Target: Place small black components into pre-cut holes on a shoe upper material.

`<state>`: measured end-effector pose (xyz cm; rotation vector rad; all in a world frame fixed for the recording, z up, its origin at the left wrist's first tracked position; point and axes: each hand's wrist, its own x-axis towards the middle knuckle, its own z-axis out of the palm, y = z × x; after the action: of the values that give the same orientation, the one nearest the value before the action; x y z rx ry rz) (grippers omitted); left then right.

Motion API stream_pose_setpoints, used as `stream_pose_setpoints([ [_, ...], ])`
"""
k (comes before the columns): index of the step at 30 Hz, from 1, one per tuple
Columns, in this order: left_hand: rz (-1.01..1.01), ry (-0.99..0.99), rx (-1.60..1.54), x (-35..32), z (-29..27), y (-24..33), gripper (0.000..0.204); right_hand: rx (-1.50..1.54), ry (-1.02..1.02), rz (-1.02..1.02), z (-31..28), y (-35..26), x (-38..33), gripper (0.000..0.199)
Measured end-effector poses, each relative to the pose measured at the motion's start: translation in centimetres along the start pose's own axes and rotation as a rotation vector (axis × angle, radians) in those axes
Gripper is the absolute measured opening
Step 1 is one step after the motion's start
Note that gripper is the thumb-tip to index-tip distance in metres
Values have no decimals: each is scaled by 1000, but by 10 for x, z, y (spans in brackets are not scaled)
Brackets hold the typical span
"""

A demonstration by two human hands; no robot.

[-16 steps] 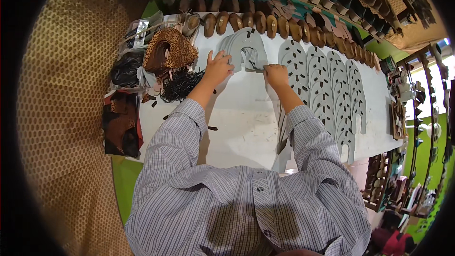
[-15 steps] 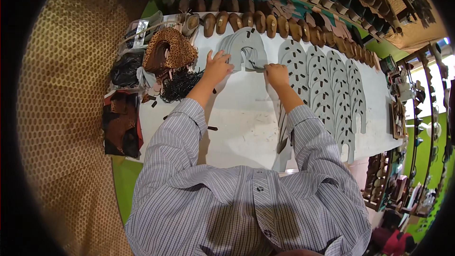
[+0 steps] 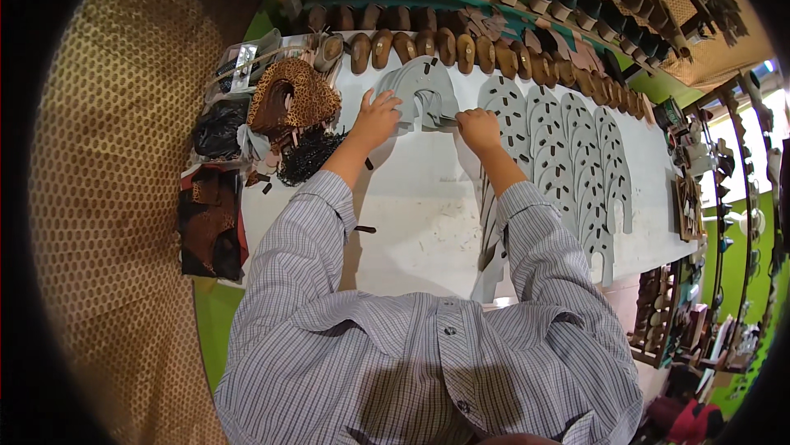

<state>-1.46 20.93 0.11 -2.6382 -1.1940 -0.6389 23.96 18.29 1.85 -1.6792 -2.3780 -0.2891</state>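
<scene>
Both hands on a grey cutout at the bench [image 3: 411, 223]

Left hand [image 3: 376, 118] lies flat on the grey cutout [image 3: 424, 91], fingers spread; right hand [image 3: 480, 128] seems to pinch its edge.

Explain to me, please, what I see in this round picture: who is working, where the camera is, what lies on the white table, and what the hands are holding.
There is no machine here, only a person working with bare hands. The camera sits on the person's head and looks down, so its wide lens bends straight edges. The striped sleeves entering from below are the person's own arms. The left hand presses flat on a grey arch-shaped cut piece, and the right hand grips its lower edge. On the white table lie rows of grey perforated pieces to the right, and a leopard-print piece with dark scraps to the left. Brown shoe forms line the far edge.
</scene>
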Motion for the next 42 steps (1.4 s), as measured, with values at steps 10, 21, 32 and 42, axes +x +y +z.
stream_pose_setpoints([
  [10, -214, -150, 5, 22, -24, 12, 6, -17, -106, -100, -11, -2, 7, 11],
  [21, -238, -262, -134, 18, -15, -3, 17, 717, -275, 247, 8, 13, 8, 18],
  [32, -385, -392, -288, 25, -13, -14, 7, 804, -234, 342, 5, 21, 8, 22],
  [42, -388, 23, -293, 17, -57, 18, 6, 636, 188, 88, -46, 4, -11, 15],
])
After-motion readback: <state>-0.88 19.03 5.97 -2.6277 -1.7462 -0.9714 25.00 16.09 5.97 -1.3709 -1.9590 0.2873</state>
